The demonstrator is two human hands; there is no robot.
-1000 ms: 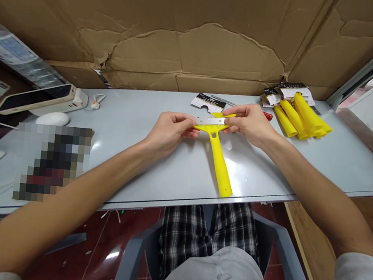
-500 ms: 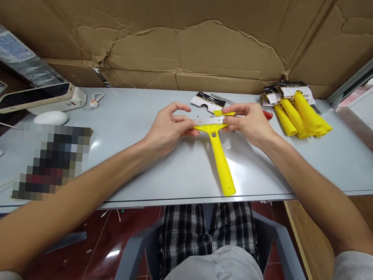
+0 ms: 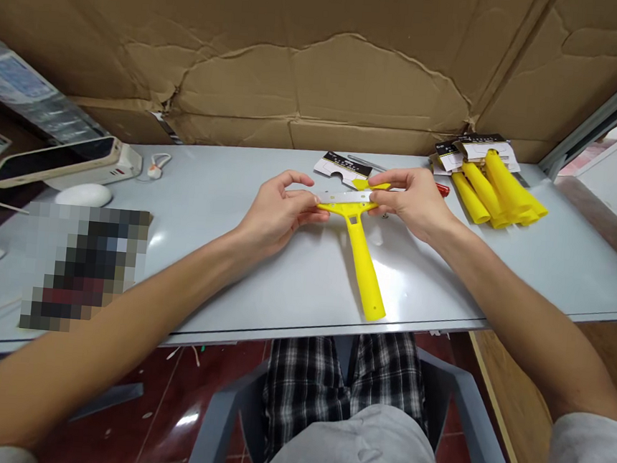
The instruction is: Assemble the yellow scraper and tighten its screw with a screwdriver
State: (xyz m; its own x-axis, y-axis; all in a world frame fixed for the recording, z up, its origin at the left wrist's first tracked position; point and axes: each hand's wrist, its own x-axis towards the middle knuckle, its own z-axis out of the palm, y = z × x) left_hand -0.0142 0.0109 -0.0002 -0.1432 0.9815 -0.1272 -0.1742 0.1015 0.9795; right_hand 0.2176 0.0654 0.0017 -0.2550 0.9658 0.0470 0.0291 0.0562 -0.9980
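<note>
The left hand (image 3: 278,209) and right hand (image 3: 411,204) are gripping opposite ends of the head of a yellow plastic scraper (image 3: 360,261), its handle resting on the tabletop (image 3: 226,181), steel blade (image 3: 344,197) facing away; a printed card (image 3: 343,167) is lying just beyond, carded yellow scrapers (image 3: 498,192) lying to the right

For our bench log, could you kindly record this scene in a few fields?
Left hand: pinches the left end of the yellow plastic scraper.
Right hand: grips its right end.
Blade: a metal blade lies along the scraper's head.
Handle: points toward the person, over the grey table.
Nearby: packaged yellow scrapers, a printed card.
</note>
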